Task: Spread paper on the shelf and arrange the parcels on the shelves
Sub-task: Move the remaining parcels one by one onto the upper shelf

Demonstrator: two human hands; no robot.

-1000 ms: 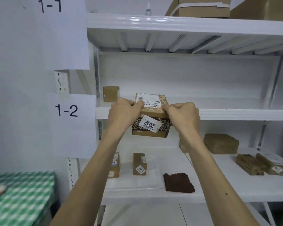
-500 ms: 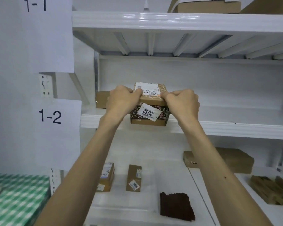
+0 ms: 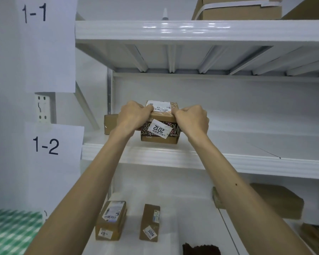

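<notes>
Head view: parcel (image 3: 159,129) at centre of frame, a cardboard box with patterned band and tag "2012", at front edge of middle shelf (image 3: 173,155). Resting or just above it: cannot tell. Left hand (image 3: 132,116) clamps left top edge, right hand (image 3: 191,119) clamps right top edge; fingers curled over lid, hands apart by box width. Small plain box (image 3: 110,123) just behind left hand. Judgement: parcel stiff, probably light, matte card not slippery. Hold by opposite top edges or side walls, avoid loose tag.
</notes>
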